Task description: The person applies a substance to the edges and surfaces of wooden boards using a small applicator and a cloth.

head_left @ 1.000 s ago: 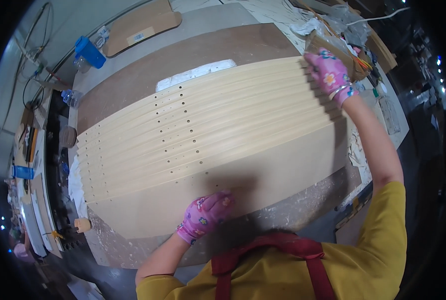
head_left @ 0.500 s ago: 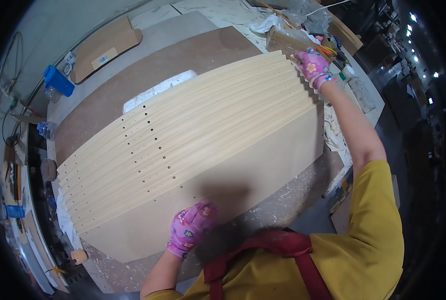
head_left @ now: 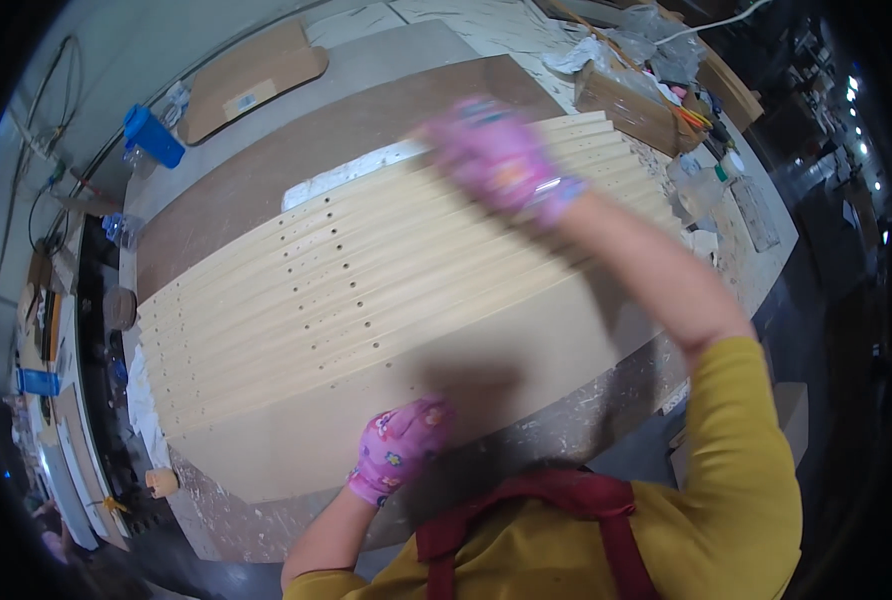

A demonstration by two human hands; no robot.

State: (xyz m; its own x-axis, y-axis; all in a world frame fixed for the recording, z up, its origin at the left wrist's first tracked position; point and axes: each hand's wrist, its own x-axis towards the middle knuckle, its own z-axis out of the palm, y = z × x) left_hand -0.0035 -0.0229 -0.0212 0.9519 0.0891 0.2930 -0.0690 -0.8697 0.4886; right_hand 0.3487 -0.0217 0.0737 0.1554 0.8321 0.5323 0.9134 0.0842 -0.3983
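A fanned stack of pale, wood-coloured panels (head_left: pixel 446 260) with drilled holes lies across the workbench, each one stepped back from the one above. My left hand (head_left: pixel 403 445), in a pink flowered glove, is curled closed over the near edge of the top panel; whatever its fingers may hold is hidden. Over the far side of the stack passes my right hand (head_left: pixel 501 160), gloved alike and smeared by motion, so its fingers and anything in them cannot be made out. A long white strip (head_left: pixel 351 174) lies along the stack's far edge, partly behind my right hand.
Beyond the stack are a brown board (head_left: pixel 236 200) and a cardboard piece (head_left: pixel 251 85). A blue container (head_left: pixel 154 136) stands at far left. At far right sit a cardboard box (head_left: pixel 636 108) with plastic wrapping and a clear bottle (head_left: pixel 704 190).
My right hand has swept left from the stack's right end to its far middle edge. My left hand stays near the front edge. The whole view has shifted slightly.
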